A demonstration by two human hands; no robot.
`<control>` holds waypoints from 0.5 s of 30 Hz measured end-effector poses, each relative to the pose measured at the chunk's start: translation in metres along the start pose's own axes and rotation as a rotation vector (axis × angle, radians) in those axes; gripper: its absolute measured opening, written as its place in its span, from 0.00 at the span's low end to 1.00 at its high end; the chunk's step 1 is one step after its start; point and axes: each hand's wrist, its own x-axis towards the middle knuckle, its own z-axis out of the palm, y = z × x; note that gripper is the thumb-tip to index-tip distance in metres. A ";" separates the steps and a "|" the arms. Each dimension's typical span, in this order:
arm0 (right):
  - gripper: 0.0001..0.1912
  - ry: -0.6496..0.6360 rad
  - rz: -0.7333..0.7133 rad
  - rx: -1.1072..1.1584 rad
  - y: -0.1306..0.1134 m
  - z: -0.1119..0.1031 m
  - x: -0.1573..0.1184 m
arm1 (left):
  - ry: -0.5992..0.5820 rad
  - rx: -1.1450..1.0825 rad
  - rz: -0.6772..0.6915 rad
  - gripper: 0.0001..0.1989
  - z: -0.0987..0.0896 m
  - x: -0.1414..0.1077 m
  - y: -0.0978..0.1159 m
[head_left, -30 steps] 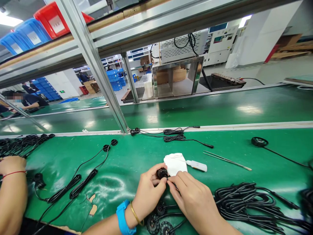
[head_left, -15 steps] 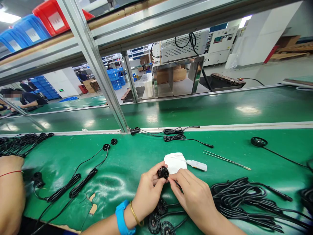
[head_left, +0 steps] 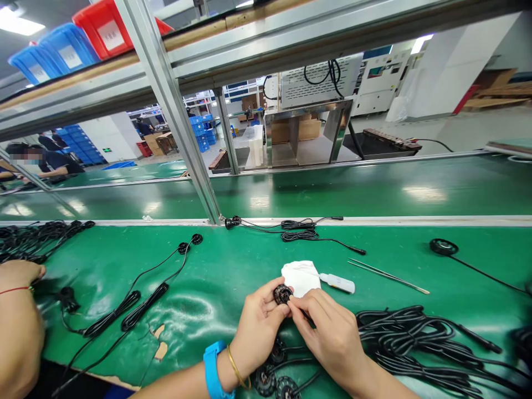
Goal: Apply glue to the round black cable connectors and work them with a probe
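Observation:
My left hand (head_left: 260, 324), with a blue band and a gold bangle at the wrist, grips a small round black part (head_left: 282, 294) between thumb and fingers. The fingertips of my right hand (head_left: 330, 327) pinch at the right edge of that part, where a black cable seems to run under the palm. Just behind the hands lie a white cloth (head_left: 301, 277) and a small white bottle (head_left: 338, 282). Below my wrists, several round black parts with cables (head_left: 286, 386) rest on the green mat.
Coiled black cables (head_left: 407, 338) lie at the right, with tweezers (head_left: 388, 275) behind them. More cables (head_left: 128, 307) are at the left, beside another person's arm (head_left: 19, 327). A metal post (head_left: 178, 111) rises from the bench's back edge.
The round black part has been tilted in my left hand, so its open face shows more. The view has shifted slightly. At the left edge, the other person's hand shows more.

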 end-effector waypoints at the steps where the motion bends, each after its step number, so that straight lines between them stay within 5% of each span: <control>1: 0.06 0.004 -0.002 0.006 0.000 0.000 0.001 | 0.001 -0.006 0.000 0.26 0.001 0.000 0.000; 15: 0.07 -0.073 0.017 -0.090 -0.004 -0.006 0.004 | 0.022 0.070 0.066 0.25 -0.005 0.002 -0.002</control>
